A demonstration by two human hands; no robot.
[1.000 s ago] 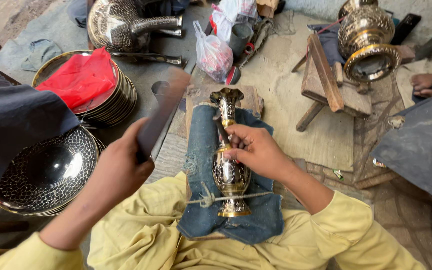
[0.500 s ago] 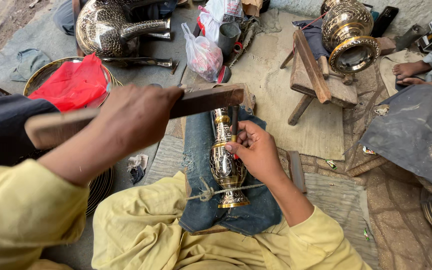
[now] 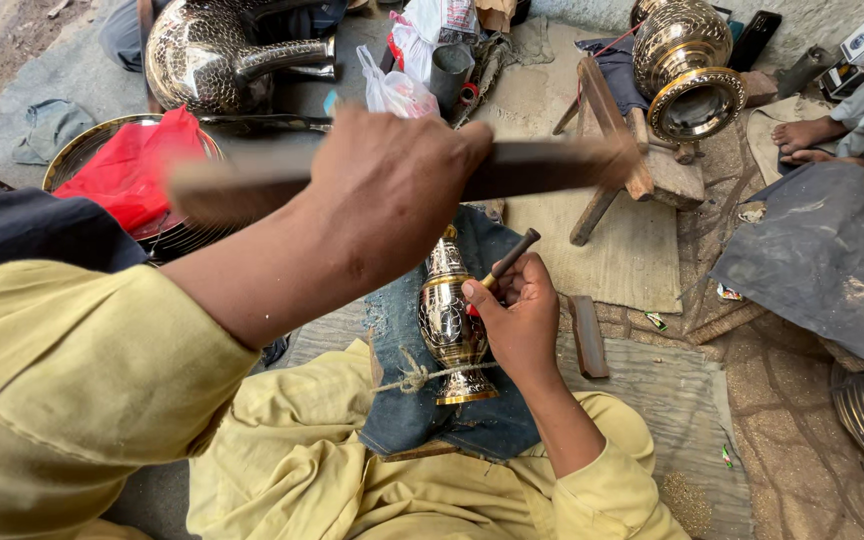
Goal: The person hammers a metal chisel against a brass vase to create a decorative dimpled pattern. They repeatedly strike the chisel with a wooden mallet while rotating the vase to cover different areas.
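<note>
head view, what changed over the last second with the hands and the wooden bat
The left hand raised the flat wooden bat from low at the left to up high across the view, over the small brass vase. It gripped the bat throughout. The right hand stayed on the vase, its fingers holding the thin chisel against it. The vase stayed tied on the denim cloth.

Red cloth (image 3: pixel 130 172) on stacked trays, big engraved pot (image 3: pixel 207 55), wooden stool (image 3: pixel 624 140).
</note>
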